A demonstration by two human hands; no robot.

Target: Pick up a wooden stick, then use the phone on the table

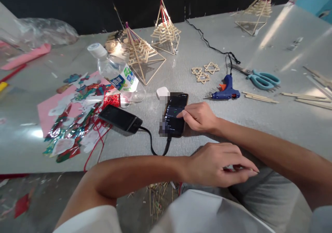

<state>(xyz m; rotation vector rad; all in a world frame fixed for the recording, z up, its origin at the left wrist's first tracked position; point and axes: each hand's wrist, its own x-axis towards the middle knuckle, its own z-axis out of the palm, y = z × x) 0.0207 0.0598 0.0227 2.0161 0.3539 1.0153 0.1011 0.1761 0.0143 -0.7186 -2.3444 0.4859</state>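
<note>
A smartphone with a lit, dark screen lies on the table, part of its left side blurred out. My right hand touches the screen with its outstretched index finger, the other fingers curled under. Closer to me, my left hand hangs over the table's front edge and my lap. Its thumb and fingertips are pressed together; whatever they pinch is too small to name. A black cable joins the phone to a black power bank on the left. Just above the phone sits a small white rounded case.
Wooden stick pyramids stand at the back. Right of the phone are stick stars, a blue glue gun, scissors and loose sticks. A plastic bottle, red yarn and shiny scraps cover the left.
</note>
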